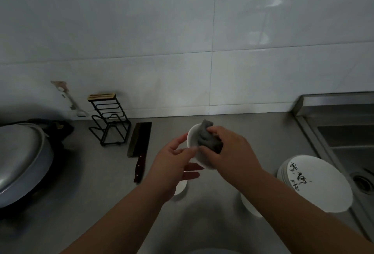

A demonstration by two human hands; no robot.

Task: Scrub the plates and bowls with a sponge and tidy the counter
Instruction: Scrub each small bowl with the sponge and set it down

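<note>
Bowl (192, 139) — right of cleaver (140, 138), left hand (172, 160) gripping rim; right hand (232, 150) clutching sponge (206, 135) inside — rotate bowl, press evenly.

The single head-worn wide-angle view looks forward and down from close above the counter (253, 132), facing the tiled wall (141, 31) at its far edge, with the sink (348, 136) at right.

White bowl (193, 142); dark grey sponge (208, 138); white plates (315, 185) w/ black calligraphy; grey steel counter (263, 132); black rack (110, 122); dark cleaver (140, 142), brown handle; silver lid (22, 160).
</note>
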